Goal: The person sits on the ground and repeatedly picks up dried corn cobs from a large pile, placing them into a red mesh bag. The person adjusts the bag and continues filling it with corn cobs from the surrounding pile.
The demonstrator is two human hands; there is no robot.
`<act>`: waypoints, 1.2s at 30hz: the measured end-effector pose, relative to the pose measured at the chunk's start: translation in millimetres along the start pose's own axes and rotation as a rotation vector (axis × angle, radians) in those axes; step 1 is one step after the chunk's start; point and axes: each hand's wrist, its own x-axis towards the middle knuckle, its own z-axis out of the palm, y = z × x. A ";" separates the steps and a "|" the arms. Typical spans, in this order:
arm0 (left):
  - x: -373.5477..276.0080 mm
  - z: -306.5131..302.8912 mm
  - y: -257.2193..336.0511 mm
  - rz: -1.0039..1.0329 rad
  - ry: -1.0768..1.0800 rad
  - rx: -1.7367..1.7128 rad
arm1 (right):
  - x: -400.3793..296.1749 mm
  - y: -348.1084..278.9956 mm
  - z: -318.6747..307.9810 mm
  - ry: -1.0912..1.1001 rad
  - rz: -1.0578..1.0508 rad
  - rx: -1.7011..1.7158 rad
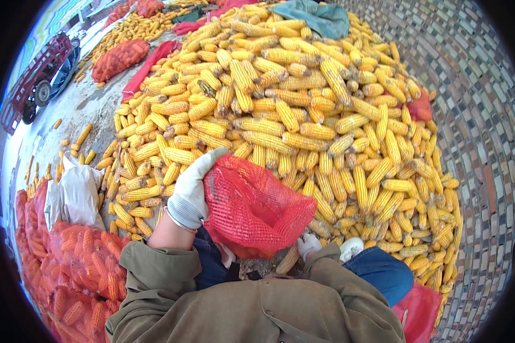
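Note:
My left hand [191, 188], in a white knit glove, grips the rim of a red mesh bag [257, 206] and holds its mouth up. A deep fold crosses the bag, so its contents are hidden. Low down beside the bag is my right hand [309, 245], also gloved, partly covered by my sleeve. Its fingers are near the bottom of the heap, and I cannot tell if they hold anything. A loose corn cob [288, 260] lies just left of that hand. The large heap of yellow corn cobs [279, 103] rises right in front of me.
Filled red mesh bags [88, 257] stand at my left, with a white sack [79, 193] on them. Another full bag [120, 60] lies farther off, near a dark red cargo vehicle [40, 81]. A teal cloth [313, 17] tops the heap. Brick paving [476, 128] borders the right side.

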 end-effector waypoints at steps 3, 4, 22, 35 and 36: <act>0.0 -4.9 -2.9 0.016 -0.034 0.055 | -0.3 16.5 -12.6 0.038 -0.135 -0.192; -2.9 -7.8 -3.4 0.027 -0.054 0.047 | -1.2 14.4 -16.6 0.024 -0.064 -0.083; -13.0 -17.0 -2.6 -0.035 -0.169 0.220 | -6.2 -4.4 29.3 0.137 0.253 0.118; -23.5 -11.8 -5.7 -0.005 -0.200 0.195 | -58.6 -133.7 -252.6 0.762 -0.560 1.265; -23.6 -12.0 -3.8 0.020 -0.201 0.187 | -72.3 -161.5 -240.1 0.671 -0.666 1.096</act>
